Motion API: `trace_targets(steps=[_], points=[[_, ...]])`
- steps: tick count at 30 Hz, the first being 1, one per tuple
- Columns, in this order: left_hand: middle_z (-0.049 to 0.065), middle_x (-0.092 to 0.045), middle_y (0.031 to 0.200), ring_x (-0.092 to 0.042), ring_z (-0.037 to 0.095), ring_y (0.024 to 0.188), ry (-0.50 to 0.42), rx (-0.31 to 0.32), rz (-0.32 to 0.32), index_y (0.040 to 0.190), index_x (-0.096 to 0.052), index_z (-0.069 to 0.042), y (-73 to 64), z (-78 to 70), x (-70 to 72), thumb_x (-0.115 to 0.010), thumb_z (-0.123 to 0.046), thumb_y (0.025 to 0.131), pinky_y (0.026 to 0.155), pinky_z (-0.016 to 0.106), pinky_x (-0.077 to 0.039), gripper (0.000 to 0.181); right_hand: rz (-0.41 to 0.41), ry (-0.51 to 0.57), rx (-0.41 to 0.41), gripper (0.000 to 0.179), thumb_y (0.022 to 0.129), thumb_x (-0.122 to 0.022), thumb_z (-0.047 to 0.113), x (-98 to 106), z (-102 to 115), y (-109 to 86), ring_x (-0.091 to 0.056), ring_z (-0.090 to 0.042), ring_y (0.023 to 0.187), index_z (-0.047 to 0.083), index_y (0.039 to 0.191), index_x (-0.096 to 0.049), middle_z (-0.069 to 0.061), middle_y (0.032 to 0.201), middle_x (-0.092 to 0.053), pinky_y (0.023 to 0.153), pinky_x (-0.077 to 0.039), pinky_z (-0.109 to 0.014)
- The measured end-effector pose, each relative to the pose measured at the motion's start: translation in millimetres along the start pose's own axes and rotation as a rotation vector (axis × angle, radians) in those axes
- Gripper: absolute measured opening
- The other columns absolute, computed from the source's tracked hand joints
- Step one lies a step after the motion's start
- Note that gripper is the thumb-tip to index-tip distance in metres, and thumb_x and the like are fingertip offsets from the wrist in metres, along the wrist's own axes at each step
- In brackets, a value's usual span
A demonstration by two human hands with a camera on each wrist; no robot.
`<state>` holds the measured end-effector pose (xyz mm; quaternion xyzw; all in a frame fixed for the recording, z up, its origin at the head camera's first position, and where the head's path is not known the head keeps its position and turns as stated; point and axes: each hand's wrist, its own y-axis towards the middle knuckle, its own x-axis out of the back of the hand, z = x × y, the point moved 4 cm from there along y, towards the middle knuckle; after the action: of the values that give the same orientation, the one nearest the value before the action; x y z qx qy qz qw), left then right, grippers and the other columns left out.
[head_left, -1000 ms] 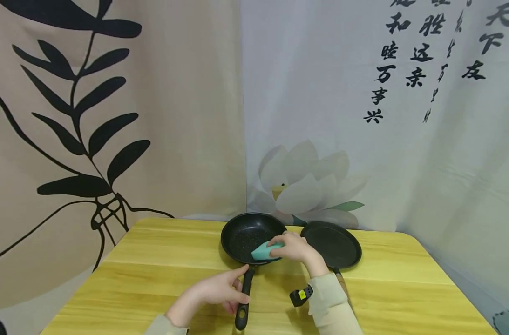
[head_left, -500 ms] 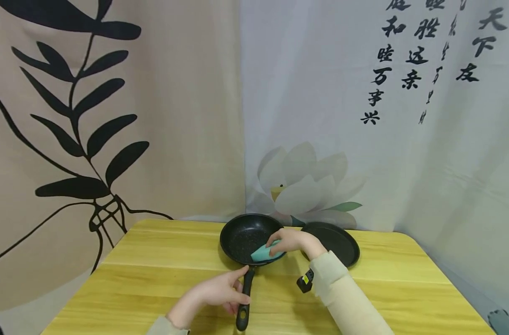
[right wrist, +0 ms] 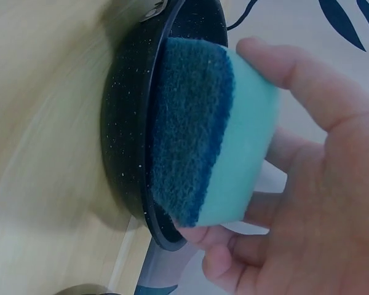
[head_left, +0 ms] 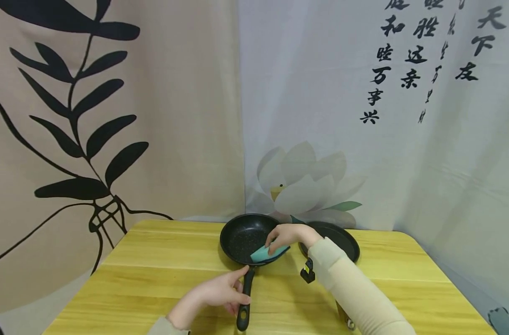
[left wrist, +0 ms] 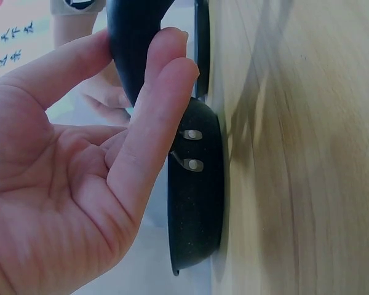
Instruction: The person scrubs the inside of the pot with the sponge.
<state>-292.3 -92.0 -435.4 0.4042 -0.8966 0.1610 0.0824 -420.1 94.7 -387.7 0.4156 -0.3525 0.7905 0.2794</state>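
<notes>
A black speckled frying pan (head_left: 241, 237) lies on the table, its handle (head_left: 244, 311) pointing toward me. My left hand (head_left: 220, 288) grips that handle between thumb and fingers, with the index finger stretched toward the pan; in the left wrist view the handle (left wrist: 132, 43) shows between them. My right hand (head_left: 289, 235) holds a turquoise sponge (head_left: 264, 253) at the pan's near right rim. Seen from the right wrist, the sponge's dark scouring side (right wrist: 190, 123) faces the pan's inner wall and hides part of the rim. Fingers and thumb hold its smooth side.
A flat black pan (head_left: 335, 237) lies at the back right, partly covered by the right arm; the end of its wooden handle (head_left: 344, 316) shows beside the sleeve. Both pans sit on a wooden table (head_left: 166, 256). A printed curtain (head_left: 195, 116) hangs behind.
My right hand and forearm have shifted slightly, the wrist higher and the elbow farther right, with the sponge still at the near right rim. The left hand stays on the handle.
</notes>
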Motion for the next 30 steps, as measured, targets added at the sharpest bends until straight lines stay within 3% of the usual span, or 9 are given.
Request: trace_targets(steps=[12,22,30], points=[[0.011,-0.061,0.084,-0.063,0.019,0.059,0.000,0.008,-0.001,0.152,-0.013,0.008,0.4,1.3,0.1,-0.066,-0.009,0.092,0.057,0.037,-0.058,0.082,0.033,-0.013,0.000,0.033,0.083,-0.072,0.039,0.8,5.5,4.6,-0.058,-0.011,0.106,0.025,0.113,-0.072,0.014,0.115,-0.063,0.092,-0.048,-0.035],[0.012,-0.062,0.084,-0.063,0.019,0.059,-0.011,0.014,0.003,0.152,-0.009,0.008,-0.1,-1.5,-1.2,-0.065,-0.007,0.093,0.057,0.038,-0.058,0.083,0.069,0.020,0.030,0.032,0.085,-0.071,0.038,2.8,8.9,7.5,-0.059,-0.009,0.100,0.024,0.114,-0.072,0.013,0.113,-0.064,0.083,-0.052,-0.033],[0.012,-0.063,0.083,-0.063,0.018,0.060,-0.027,0.010,-0.005,0.151,-0.005,0.010,-1.5,-1.5,-2.6,-0.065,-0.006,0.093,0.057,0.037,-0.058,0.085,0.082,0.018,0.037,0.037,0.085,-0.070,0.039,2.0,16.4,9.6,-0.059,-0.011,0.104,0.021,0.118,-0.071,0.012,0.116,-0.064,0.086,-0.052,-0.036]])
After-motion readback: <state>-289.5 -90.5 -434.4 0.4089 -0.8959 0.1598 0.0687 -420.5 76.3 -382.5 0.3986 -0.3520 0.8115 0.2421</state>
